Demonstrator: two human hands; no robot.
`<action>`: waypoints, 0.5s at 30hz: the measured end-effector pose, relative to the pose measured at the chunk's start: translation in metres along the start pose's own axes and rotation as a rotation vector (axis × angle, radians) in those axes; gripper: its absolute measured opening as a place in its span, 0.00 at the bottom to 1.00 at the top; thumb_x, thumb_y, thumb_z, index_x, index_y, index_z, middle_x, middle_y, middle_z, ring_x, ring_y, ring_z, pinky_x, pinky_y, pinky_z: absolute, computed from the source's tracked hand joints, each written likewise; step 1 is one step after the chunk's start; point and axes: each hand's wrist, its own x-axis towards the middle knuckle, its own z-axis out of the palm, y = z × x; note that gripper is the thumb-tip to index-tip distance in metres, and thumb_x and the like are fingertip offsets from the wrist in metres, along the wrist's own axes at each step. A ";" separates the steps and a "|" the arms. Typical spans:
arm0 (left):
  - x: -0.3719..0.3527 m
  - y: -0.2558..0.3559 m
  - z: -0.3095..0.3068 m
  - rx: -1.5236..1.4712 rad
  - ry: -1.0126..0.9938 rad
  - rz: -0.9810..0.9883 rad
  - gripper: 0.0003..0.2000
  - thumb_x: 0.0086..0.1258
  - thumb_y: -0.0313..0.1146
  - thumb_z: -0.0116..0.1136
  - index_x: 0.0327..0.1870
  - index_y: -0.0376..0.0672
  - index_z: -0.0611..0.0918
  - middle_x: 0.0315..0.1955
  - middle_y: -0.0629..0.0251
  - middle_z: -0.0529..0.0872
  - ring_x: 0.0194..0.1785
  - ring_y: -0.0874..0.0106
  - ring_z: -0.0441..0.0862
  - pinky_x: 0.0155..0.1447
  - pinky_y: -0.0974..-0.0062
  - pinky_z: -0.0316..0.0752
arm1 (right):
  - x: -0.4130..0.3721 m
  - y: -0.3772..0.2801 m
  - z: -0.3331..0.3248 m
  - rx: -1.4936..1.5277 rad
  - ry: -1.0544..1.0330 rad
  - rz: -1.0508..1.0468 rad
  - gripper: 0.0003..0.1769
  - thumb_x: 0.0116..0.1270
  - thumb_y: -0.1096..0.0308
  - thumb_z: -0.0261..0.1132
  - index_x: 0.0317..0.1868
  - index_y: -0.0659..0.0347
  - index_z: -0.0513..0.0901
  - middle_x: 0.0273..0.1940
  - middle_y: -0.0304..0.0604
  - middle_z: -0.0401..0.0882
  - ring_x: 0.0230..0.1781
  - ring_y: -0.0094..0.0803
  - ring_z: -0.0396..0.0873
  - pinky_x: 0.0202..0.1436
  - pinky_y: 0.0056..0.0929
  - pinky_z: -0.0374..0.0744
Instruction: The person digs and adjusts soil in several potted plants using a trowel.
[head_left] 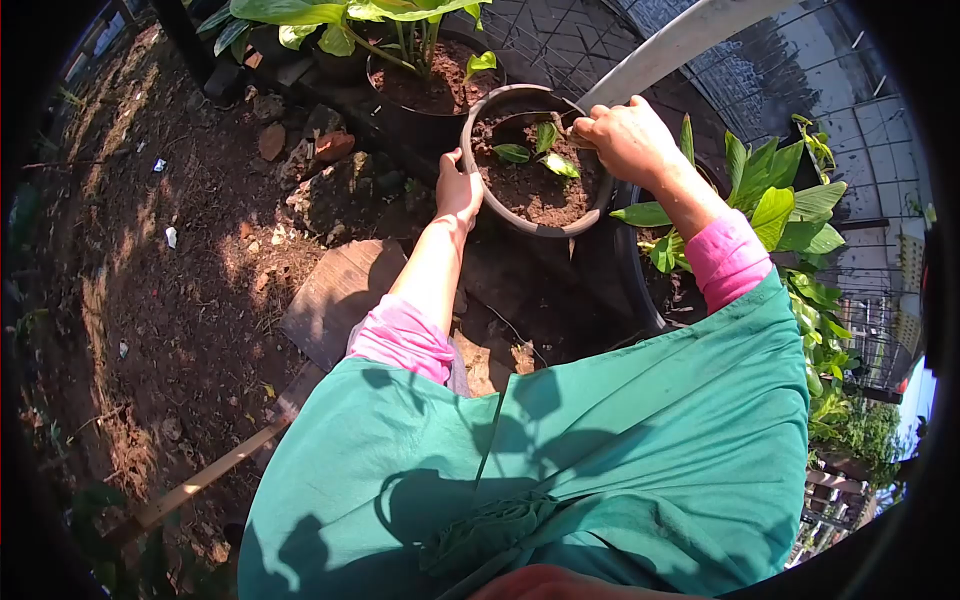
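The left hand [458, 192] lays its thumb along the outer side of the round pot [538, 229]; its other fingers are mostly hidden, so I cannot tell how far they open. The right hand [628, 140] has its fingers bent at the opposite rim; whether they are clamped on something, I cannot tell. Between both hands' fingers, the small plant [558, 165] stands in soil [548, 208]. Below the right fingers is a black pot [634, 268].

Outdoor setting: brown, sun-dappled soil [200, 350] at left; pale pole [680, 42] at top; grey, gridded surface [865, 150] at upper right.
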 end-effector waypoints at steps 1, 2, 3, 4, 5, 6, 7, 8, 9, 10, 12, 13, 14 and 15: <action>0.007 -0.006 0.002 0.000 0.016 0.037 0.31 0.62 0.23 0.54 0.68 0.46 0.64 0.29 0.62 0.81 0.21 0.74 0.74 0.23 0.75 0.70 | -0.002 0.004 -0.004 0.016 0.051 0.024 0.12 0.58 0.71 0.60 0.43 0.49 0.81 0.35 0.38 0.79 0.39 0.36 0.83 0.46 0.39 0.72; 0.011 -0.012 0.004 0.000 0.032 0.070 0.31 0.61 0.23 0.54 0.68 0.45 0.63 0.29 0.62 0.82 0.21 0.74 0.74 0.23 0.75 0.70 | 0.002 0.008 -0.003 -0.023 0.100 0.072 0.12 0.59 0.69 0.61 0.43 0.48 0.81 0.35 0.37 0.79 0.40 0.35 0.82 0.45 0.38 0.72; 0.009 -0.013 0.004 0.000 0.032 0.067 0.31 0.61 0.23 0.54 0.68 0.45 0.63 0.29 0.62 0.82 0.21 0.74 0.74 0.23 0.75 0.70 | 0.008 0.008 0.003 -0.022 0.098 0.070 0.12 0.59 0.69 0.61 0.43 0.48 0.81 0.35 0.37 0.79 0.40 0.35 0.82 0.45 0.38 0.72; 0.008 -0.011 0.005 0.008 0.040 0.060 0.31 0.61 0.23 0.54 0.68 0.45 0.64 0.29 0.62 0.82 0.21 0.74 0.75 0.23 0.75 0.70 | 0.017 0.003 0.011 -0.055 0.167 0.075 0.10 0.62 0.67 0.59 0.42 0.47 0.82 0.34 0.37 0.79 0.38 0.35 0.82 0.43 0.38 0.73; 0.009 -0.008 0.005 0.016 0.047 0.057 0.31 0.61 0.23 0.54 0.68 0.45 0.64 0.29 0.62 0.82 0.22 0.75 0.75 0.23 0.75 0.71 | 0.024 0.000 0.016 -0.091 0.238 0.083 0.10 0.64 0.66 0.56 0.41 0.46 0.83 0.34 0.37 0.79 0.37 0.35 0.83 0.42 0.37 0.74; 0.009 -0.006 0.005 0.035 0.051 0.037 0.31 0.60 0.23 0.54 0.68 0.45 0.64 0.29 0.61 0.82 0.22 0.75 0.75 0.23 0.75 0.71 | 0.030 -0.007 0.011 -0.131 0.196 -0.005 0.10 0.65 0.64 0.56 0.42 0.47 0.83 0.33 0.37 0.79 0.37 0.34 0.82 0.41 0.36 0.74; 0.009 -0.004 0.004 0.038 0.053 0.039 0.31 0.60 0.23 0.54 0.68 0.45 0.64 0.29 0.61 0.82 0.22 0.75 0.75 0.23 0.75 0.71 | 0.030 -0.014 0.005 -0.172 0.111 -0.030 0.09 0.62 0.68 0.57 0.42 0.49 0.79 0.36 0.37 0.77 0.40 0.33 0.81 0.46 0.35 0.73; 0.008 -0.005 0.004 0.034 0.053 0.040 0.31 0.60 0.22 0.55 0.68 0.45 0.64 0.30 0.61 0.82 0.23 0.74 0.76 0.23 0.75 0.71 | 0.024 -0.018 0.000 -0.153 0.105 -0.098 0.08 0.62 0.67 0.57 0.40 0.48 0.81 0.35 0.36 0.76 0.40 0.32 0.80 0.46 0.34 0.72; 0.006 -0.006 0.004 0.031 0.051 0.041 0.31 0.60 0.22 0.55 0.68 0.45 0.64 0.30 0.60 0.82 0.23 0.74 0.76 0.23 0.75 0.71 | 0.018 -0.023 -0.002 -0.134 0.098 -0.164 0.07 0.61 0.66 0.57 0.38 0.48 0.82 0.35 0.36 0.76 0.40 0.32 0.79 0.47 0.34 0.71; 0.010 -0.010 0.005 0.034 0.056 0.064 0.31 0.60 0.22 0.54 0.68 0.45 0.65 0.32 0.59 0.83 0.22 0.74 0.76 0.23 0.75 0.71 | 0.005 -0.028 -0.002 -0.139 0.076 -0.229 0.06 0.61 0.64 0.58 0.31 0.48 0.82 0.32 0.36 0.76 0.39 0.32 0.79 0.45 0.34 0.71; 0.017 -0.016 0.006 0.020 0.052 0.072 0.31 0.60 0.22 0.54 0.68 0.45 0.65 0.32 0.59 0.83 0.22 0.74 0.76 0.23 0.76 0.71 | -0.024 -0.026 0.014 -0.061 0.073 -0.261 0.09 0.58 0.62 0.59 0.22 0.48 0.82 0.31 0.37 0.74 0.38 0.33 0.78 0.42 0.33 0.70; 0.016 -0.015 0.006 0.008 0.057 0.073 0.31 0.60 0.22 0.54 0.68 0.45 0.65 0.32 0.59 0.82 0.22 0.74 0.76 0.23 0.76 0.71 | -0.038 -0.022 0.013 -0.002 0.016 -0.184 0.07 0.57 0.63 0.60 0.24 0.47 0.83 0.33 0.39 0.74 0.38 0.33 0.78 0.43 0.33 0.70; 0.015 -0.013 0.006 -0.020 0.059 0.056 0.31 0.59 0.22 0.54 0.68 0.45 0.65 0.32 0.59 0.83 0.22 0.74 0.76 0.23 0.76 0.70 | -0.050 -0.021 0.011 0.020 -0.014 -0.124 0.06 0.57 0.64 0.60 0.25 0.47 0.83 0.34 0.40 0.73 0.38 0.34 0.78 0.43 0.34 0.71; 0.016 -0.010 0.004 -0.023 0.061 0.058 0.31 0.59 0.22 0.54 0.68 0.45 0.65 0.32 0.59 0.83 0.22 0.74 0.76 0.23 0.76 0.70 | -0.059 -0.019 0.010 0.047 -0.044 -0.063 0.06 0.57 0.65 0.60 0.27 0.48 0.83 0.34 0.42 0.73 0.39 0.36 0.78 0.43 0.35 0.71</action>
